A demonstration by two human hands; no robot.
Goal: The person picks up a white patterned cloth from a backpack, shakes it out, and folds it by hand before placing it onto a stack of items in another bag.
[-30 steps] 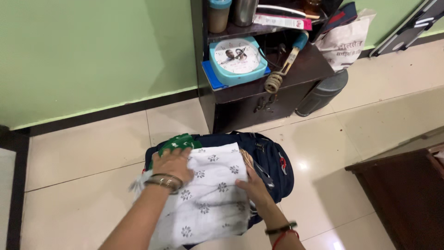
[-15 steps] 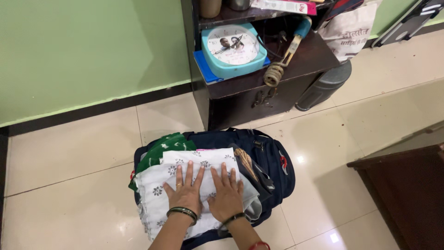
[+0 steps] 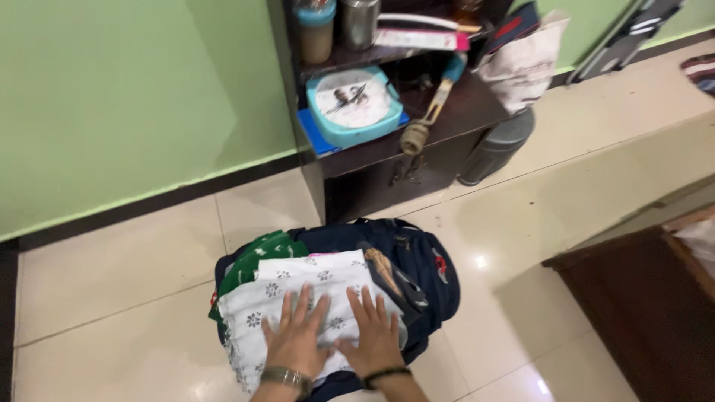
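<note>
Hands, left [image 3: 296, 341] and right [image 3: 375, 339], stayed flat with fingers spread on the cloth [image 3: 279, 294], pressing it into the bag [image 3: 424, 260].

**Both palms flat on folded cloth in backpack**

Left hand [image 3: 298, 341] and right hand [image 3: 375, 337] spread side by side, pressing on white folded cloth with small dark flower print [image 3: 298, 286]. Beneath it, open navy fabric backpack [image 3: 421, 260] on glossy cream tiled floor [image 3: 112, 298]. Green garment [image 3: 261, 253] tucked at backpack's left edge.
</note>
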